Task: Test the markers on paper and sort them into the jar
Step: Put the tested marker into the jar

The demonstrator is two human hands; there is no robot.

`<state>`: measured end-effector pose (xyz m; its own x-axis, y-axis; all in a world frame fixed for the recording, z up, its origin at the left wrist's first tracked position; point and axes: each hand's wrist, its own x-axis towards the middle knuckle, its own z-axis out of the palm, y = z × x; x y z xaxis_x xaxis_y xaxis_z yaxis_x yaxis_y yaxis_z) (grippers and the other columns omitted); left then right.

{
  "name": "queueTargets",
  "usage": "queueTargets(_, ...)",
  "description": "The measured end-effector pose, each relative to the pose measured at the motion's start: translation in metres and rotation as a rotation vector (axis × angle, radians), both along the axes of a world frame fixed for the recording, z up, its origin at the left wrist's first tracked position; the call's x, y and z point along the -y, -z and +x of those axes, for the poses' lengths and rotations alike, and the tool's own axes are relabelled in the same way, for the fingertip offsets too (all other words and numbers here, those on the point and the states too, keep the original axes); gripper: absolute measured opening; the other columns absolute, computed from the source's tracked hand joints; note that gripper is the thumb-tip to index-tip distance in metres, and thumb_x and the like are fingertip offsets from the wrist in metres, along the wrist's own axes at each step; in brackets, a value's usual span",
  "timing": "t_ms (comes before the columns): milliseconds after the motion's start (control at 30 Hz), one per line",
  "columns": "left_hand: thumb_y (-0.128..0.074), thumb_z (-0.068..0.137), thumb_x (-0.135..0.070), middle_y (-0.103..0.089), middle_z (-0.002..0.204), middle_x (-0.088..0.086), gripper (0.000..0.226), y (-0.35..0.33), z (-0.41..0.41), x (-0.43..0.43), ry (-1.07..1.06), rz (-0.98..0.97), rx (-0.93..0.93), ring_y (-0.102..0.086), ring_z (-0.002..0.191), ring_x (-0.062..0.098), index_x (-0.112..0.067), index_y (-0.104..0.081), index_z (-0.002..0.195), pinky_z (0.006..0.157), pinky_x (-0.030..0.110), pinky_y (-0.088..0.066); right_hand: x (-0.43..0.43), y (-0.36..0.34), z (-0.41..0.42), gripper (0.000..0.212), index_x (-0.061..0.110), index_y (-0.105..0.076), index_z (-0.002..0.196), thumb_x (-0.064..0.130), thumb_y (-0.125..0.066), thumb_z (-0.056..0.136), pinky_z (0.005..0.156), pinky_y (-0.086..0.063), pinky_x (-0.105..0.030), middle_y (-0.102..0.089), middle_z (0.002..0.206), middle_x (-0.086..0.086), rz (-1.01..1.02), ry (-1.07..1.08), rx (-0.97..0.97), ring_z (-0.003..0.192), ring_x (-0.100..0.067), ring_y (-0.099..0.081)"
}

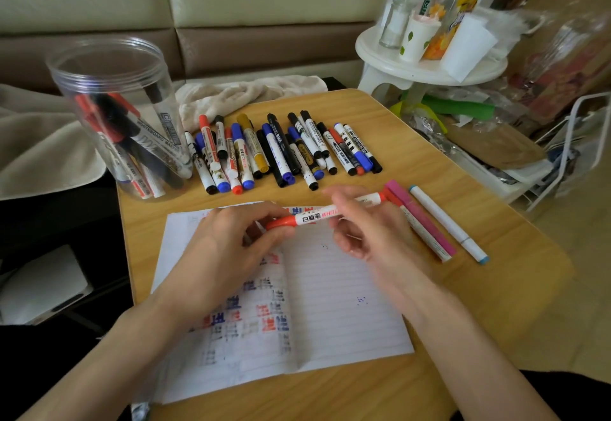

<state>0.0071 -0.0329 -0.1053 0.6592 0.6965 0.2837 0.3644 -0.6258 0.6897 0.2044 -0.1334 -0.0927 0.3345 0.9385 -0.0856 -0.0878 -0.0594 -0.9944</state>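
Both hands hold one red-and-white whiteboard marker (315, 217) level above the open lined notebook (334, 305). My left hand (228, 248) pinches its red cap end. My right hand (367, 225) grips the white barrel. The notebook's left page carries red, blue and black test scribbles. A clear plastic jar (122, 116) with several markers inside stands at the table's back left. A row of several loose markers (281, 152) lies behind the notebook.
A pink marker (420, 219), a red-tipped one and a white marker with blue ends (446, 222) lie right of the notebook. The wooden table (463, 288) ends close on the right. A beige cloth (251, 93) lies behind; a white cluttered stool (429, 66) stands at back right.
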Motion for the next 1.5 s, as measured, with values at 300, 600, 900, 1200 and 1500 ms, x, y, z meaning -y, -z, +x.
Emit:
queueTargets(300, -0.055, 0.095, -0.045, -0.064, 0.106, -0.035, 0.029, 0.003, -0.004, -0.007, -0.034, 0.069, 0.023, -0.063, 0.098, -0.009, -0.033, -0.074, 0.113, 0.086, 0.010, -0.047, 0.001, -0.002, 0.018, 0.019, 0.018, -0.080, 0.104, 0.019, -0.078, 0.084, 0.064, -0.058, -0.024, -0.080, 0.087, -0.006, 0.023, -0.040, 0.323, 0.073, -0.018, -0.074)
queueTargets(600, -0.060, 0.098, -0.029, -0.071, 0.114, -0.024, 0.020, 0.008, -0.002, -0.008, -0.076, 0.072, 0.042, -0.065, 0.103, -0.002, -0.029, -0.075, 0.111, 0.089, 0.018, -0.051, -0.003, 0.015, 0.006, 0.017, 0.019, -0.081, 0.101, 0.007, -0.078, 0.090, 0.065, -0.059, -0.023, -0.078, 0.079, -0.005, 0.136, 0.035, 0.334, 0.065, -0.017, -0.072)
queueTargets(900, -0.058, 0.086, -0.052, -0.072, 0.092, -0.025, 0.026, -0.011, -0.004, -0.015, -0.025, -0.114, 0.073, -0.068, 0.092, 0.000, -0.039, -0.071, 0.105, 0.079, 0.021, -0.057, -0.008, 0.016, 0.007, 0.024, 0.015, -0.077, 0.115, 0.016, -0.076, 0.091, 0.071, -0.057, -0.020, -0.079, 0.090, 0.000, 0.109, 0.034, 0.296, 0.077, -0.010, -0.073)
queueTargets(1200, -0.066, 0.089, -0.033, -0.076, 0.101, -0.004, 0.027, -0.052, -0.009, -0.018, -0.159, -0.211, 0.479, -0.073, 0.094, 0.011, -0.018, -0.071, 0.111, 0.080, 0.023, -0.059, -0.024, 0.022, -0.006, 0.055, 0.043, -0.062, 0.126, 0.018, -0.085, 0.084, 0.082, -0.054, -0.020, -0.072, 0.118, 0.017, 0.017, -0.077, 0.493, 0.101, 0.001, -0.069)
queueTargets(1500, -0.062, 0.102, -0.023, -0.075, 0.105, -0.001, 0.023, -0.133, -0.045, -0.062, -0.317, 0.148, 0.649, -0.074, 0.094, 0.018, -0.015, -0.067, 0.123, 0.083, 0.039, -0.060, -0.037, 0.039, -0.026, 0.046, 0.035, -0.068, 0.131, 0.039, -0.081, 0.088, 0.112, -0.034, -0.016, -0.059, 0.130, 0.032, 0.076, -0.196, 0.786, 0.129, 0.011, -0.048)
